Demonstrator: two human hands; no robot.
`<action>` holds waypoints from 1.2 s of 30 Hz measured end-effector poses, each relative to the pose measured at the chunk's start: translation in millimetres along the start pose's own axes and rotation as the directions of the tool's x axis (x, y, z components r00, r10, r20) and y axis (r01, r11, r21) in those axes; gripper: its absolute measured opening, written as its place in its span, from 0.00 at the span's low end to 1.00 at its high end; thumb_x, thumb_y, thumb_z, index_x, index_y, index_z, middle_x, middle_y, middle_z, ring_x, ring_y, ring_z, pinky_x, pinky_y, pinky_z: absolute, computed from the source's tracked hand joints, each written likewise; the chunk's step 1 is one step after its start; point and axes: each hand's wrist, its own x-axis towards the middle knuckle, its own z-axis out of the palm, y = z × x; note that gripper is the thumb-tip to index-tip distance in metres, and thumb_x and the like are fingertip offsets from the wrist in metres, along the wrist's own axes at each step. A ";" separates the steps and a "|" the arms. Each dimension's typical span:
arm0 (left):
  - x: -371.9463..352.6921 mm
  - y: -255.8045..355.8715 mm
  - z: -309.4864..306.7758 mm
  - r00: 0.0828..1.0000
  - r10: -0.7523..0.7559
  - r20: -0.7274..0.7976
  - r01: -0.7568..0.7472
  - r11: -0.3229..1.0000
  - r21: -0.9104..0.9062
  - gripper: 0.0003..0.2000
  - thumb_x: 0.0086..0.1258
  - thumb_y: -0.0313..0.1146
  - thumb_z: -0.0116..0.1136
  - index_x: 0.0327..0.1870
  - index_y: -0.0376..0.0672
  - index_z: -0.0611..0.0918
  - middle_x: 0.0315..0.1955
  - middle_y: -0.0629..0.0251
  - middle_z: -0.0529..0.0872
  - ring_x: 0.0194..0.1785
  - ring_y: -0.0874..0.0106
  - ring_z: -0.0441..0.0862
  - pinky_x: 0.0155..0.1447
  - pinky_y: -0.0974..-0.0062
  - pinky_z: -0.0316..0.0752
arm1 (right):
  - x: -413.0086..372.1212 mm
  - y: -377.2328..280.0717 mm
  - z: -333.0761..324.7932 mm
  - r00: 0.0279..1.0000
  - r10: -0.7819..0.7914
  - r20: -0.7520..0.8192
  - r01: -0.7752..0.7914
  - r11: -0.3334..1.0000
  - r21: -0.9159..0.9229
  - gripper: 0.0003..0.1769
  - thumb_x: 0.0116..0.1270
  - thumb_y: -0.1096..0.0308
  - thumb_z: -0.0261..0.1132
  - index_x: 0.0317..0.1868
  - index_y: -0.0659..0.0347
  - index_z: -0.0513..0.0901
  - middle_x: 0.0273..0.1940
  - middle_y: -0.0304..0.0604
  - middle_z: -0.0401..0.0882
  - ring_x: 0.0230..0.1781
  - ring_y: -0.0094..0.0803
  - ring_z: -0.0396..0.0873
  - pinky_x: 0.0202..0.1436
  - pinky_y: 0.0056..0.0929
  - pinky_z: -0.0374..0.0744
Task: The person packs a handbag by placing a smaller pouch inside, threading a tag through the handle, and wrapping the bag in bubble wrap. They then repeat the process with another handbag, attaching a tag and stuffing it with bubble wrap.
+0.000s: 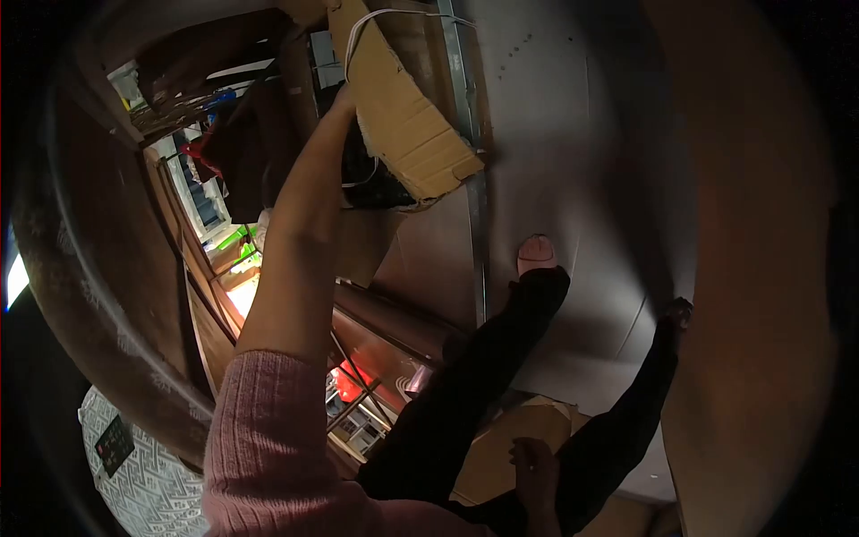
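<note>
The left hand (pixel 343 97) is put at the open cardboard box (pixel 407 116), where dark things (pixel 371 174) are kept. Its grip is hidden and cannot be told. The right hand (pixel 534 467) is held low, and its fingers are too dark to be judged.

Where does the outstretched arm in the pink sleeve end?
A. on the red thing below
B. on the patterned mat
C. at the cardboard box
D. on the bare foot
C: the left hand is up against the flap edge of the open cardboard box.
</note>
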 end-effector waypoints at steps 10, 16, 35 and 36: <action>-18.2 -20.8 -6.6 0.947 0.236 -0.220 -0.184 0.955 0.231 0.25 0.56 0.47 0.62 0.47 0.35 0.77 0.37 0.50 0.83 0.42 0.58 0.80 0.46 0.67 0.73 | 22.1 -30.3 1.8 0.999 -0.033 -0.031 0.038 0.982 0.183 0.10 0.65 0.70 0.53 0.41 0.67 0.76 0.31 0.44 0.77 0.29 0.26 0.74 0.34 0.22 0.72; -27.2 14.5 -44.6 0.941 -0.270 -0.203 -0.038 0.511 -0.859 0.30 0.62 0.55 0.52 0.57 0.41 0.70 0.57 0.55 0.68 0.54 0.57 0.72 0.51 0.56 0.71 | 26.3 -28.6 -5.7 0.989 0.109 -0.101 -0.085 0.972 0.219 0.11 0.67 0.67 0.53 0.41 0.67 0.77 0.31 0.43 0.77 0.29 0.25 0.75 0.33 0.25 0.73; -4.5 26.2 -30.1 0.950 0.103 0.295 0.263 0.241 -0.934 0.18 0.58 0.35 0.59 0.49 0.41 0.75 0.46 0.59 0.78 0.50 0.62 0.75 0.55 0.61 0.70 | 33.8 -27.0 0.2 0.990 0.134 -0.044 -0.102 0.897 0.430 0.11 0.66 0.69 0.54 0.40 0.69 0.77 0.29 0.43 0.77 0.27 0.24 0.72 0.32 0.23 0.71; -17.2 30.5 -28.4 0.949 0.101 0.297 0.267 0.238 -0.934 0.18 0.58 0.35 0.59 0.49 0.41 0.75 0.46 0.59 0.78 0.50 0.62 0.75 0.55 0.61 0.70 | 31.6 -25.5 -0.2 0.990 0.131 -0.046 -0.100 0.900 0.425 0.10 0.66 0.69 0.54 0.40 0.69 0.77 0.29 0.43 0.77 0.27 0.24 0.72 0.32 0.23 0.71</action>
